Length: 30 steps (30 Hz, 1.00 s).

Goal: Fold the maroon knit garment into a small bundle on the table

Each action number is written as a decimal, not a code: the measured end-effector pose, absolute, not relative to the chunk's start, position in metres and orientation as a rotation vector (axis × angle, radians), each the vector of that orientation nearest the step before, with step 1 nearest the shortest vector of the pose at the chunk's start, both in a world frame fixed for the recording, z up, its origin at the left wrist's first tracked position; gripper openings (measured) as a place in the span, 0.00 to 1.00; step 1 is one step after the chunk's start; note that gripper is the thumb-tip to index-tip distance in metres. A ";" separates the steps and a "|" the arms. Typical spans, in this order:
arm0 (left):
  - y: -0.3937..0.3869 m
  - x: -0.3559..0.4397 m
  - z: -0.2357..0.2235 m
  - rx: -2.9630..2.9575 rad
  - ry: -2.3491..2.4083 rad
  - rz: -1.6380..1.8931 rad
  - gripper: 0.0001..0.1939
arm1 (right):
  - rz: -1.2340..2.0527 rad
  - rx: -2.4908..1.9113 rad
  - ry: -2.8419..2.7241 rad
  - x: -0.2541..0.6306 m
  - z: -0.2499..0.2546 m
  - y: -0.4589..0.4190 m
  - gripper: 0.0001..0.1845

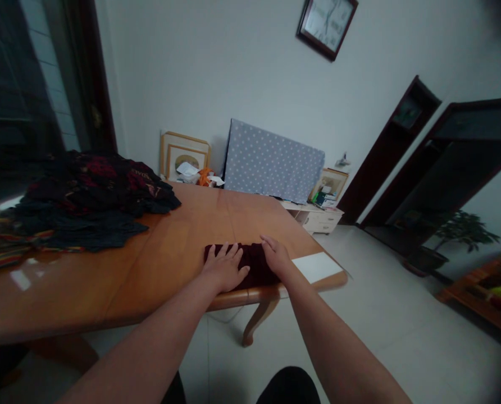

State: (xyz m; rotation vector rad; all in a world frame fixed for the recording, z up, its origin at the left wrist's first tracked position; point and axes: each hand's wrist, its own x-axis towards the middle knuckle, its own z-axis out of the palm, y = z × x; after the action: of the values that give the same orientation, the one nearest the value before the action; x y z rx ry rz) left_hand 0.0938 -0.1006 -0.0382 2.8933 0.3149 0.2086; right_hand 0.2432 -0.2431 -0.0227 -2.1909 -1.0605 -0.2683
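A small folded dark maroon cloth [253,262] lies near the front edge of the wooden table [158,264]. My left hand [225,266] rests flat on the cloth's left part, fingers stretched out and spread. My right hand [276,255] lies on the cloth's right end, fingers extended and pressing down. Neither hand grips anything.
A heap of dark patterned clothes [86,196] covers the table's left side. A white sheet [315,266] lies at the table's right corner. Behind stand a dotted covered panel [271,163], picture frames [183,154], a low white cabinet [318,216] and a potted plant [456,235].
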 end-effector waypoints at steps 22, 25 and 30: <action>-0.097 0.096 -0.038 2.919 0.326 0.173 0.41 | -0.098 -2.402 -0.762 0.144 -0.044 -0.266 0.12; -0.099 0.095 -0.038 2.939 0.317 0.195 0.45 | -0.066 -2.321 -0.795 0.145 -0.042 -0.273 0.12; -0.102 0.096 -0.036 2.943 0.337 0.197 0.45 | -0.303 -2.150 -0.505 0.183 -0.039 -0.315 0.19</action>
State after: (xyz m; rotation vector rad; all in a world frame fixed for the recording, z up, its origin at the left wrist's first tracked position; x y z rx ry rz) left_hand 0.0959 -0.1018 -0.0356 2.9432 0.3374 0.1967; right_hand 0.1833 -0.3153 -0.0387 -2.1502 -0.5050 -0.3033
